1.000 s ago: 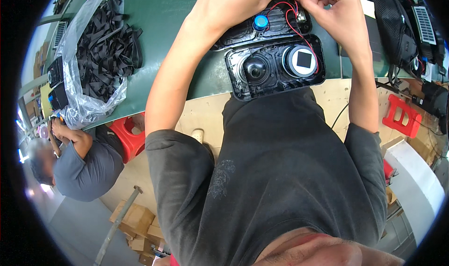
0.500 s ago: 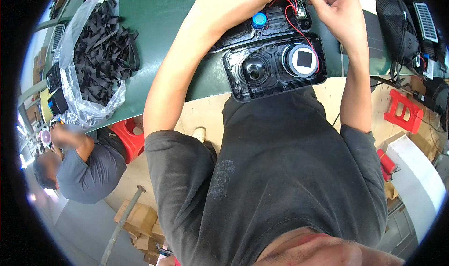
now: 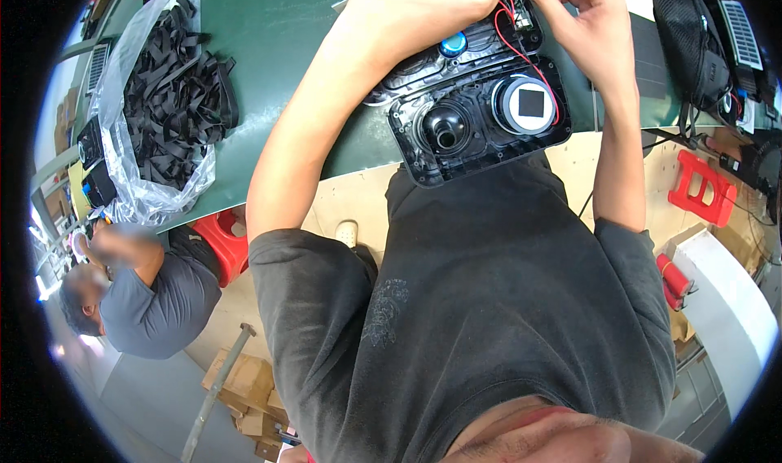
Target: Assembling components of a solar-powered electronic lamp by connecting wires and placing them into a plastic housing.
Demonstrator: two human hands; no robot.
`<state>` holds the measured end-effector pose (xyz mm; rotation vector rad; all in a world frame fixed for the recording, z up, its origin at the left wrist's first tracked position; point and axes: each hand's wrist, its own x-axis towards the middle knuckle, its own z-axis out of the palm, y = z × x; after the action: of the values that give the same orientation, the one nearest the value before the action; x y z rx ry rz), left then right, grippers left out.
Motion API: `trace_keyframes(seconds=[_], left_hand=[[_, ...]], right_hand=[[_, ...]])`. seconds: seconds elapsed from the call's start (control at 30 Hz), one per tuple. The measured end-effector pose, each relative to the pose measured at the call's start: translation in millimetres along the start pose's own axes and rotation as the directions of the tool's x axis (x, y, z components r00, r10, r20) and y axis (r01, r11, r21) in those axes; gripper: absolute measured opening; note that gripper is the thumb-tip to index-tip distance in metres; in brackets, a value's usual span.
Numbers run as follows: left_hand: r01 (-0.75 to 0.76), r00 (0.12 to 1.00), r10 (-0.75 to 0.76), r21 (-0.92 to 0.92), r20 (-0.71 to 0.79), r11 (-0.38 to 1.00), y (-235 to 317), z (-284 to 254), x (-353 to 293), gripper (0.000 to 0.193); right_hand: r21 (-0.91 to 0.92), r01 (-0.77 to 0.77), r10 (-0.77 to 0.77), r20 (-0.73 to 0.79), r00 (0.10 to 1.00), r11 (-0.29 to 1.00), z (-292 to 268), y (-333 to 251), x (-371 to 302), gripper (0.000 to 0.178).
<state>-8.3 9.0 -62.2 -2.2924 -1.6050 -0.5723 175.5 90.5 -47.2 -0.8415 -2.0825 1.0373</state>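
Two black plastic halves of a speaker housing lie at the table's front edge. The nearer half [image 3: 472, 147] holds a round speaker driver [image 3: 528, 107] with a white back and a dark square, beside a round black cup shape. A blue-topped cylinder [image 3: 453, 45] sits in the farther half [image 3: 423, 70]. Red wires [image 3: 509, 39] run from the driver to a small connector area there. My left hand [image 3: 444, 3] is bent over the farther half, fingers closed. Close by, my right hand [image 3: 582, 15] pinches thumb to finger. Both sets of fingertips meet at the top edge, their hold hidden.
A clear plastic bag [image 3: 199, 170] of black straps [image 3: 175, 96] lies left on the green table [image 3: 273, 56]. At right is a black mesh bag [image 3: 688, 48]. Another person [image 3: 159, 308] sits at left by a red stool [image 3: 224, 243]; a second red stool [image 3: 702, 190] stands right.
The nearer housing half has turned slightly, its left end coming toward me. My left hand has shifted a little to the right, covering more of the wires.
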Motion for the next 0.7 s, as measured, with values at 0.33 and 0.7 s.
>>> trace_keyframes(seconds=[0.33,0.7], left_hand=[[-0.118,0.984,0.104,0.092,0.144,0.989,-4,-20,18,0.013],[0.072,0.945,-0.021,-0.144,0.326,0.987,-22,-12,26,0.013]], right_hand=[[-0.191,0.176,-0.154,0.126,0.98,0.966,-15,-8,-8,0.01],[-0.266,0.135,-0.103,0.13,0.986,0.955,-9,-22,-12,0.017]])
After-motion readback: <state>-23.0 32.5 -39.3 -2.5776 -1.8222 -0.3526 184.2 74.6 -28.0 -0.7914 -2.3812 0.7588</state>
